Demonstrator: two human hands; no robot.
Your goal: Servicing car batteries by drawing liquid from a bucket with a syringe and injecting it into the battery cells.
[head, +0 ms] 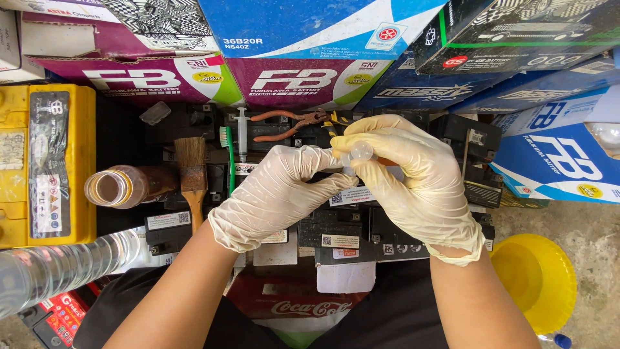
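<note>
Gloves on, we pinch a small clear tube (359, 154) between our left hand (274, 194) and right hand (413, 181), both grips closed on it, above the batteries (339, 226) (brush (191, 174) and pliers (287, 125) farther off). We judge fitting underway; the next move needs a steady twist.

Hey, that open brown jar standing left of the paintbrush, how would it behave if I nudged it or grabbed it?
The brown jar has no lid on, so a push would probably spill whatever is inside. It looks like glass or clear plastic, likely smooth and a bit slippery for a gloved left hand. It stands close beside the paintbrush, so a nudge could knock that too.
</note>
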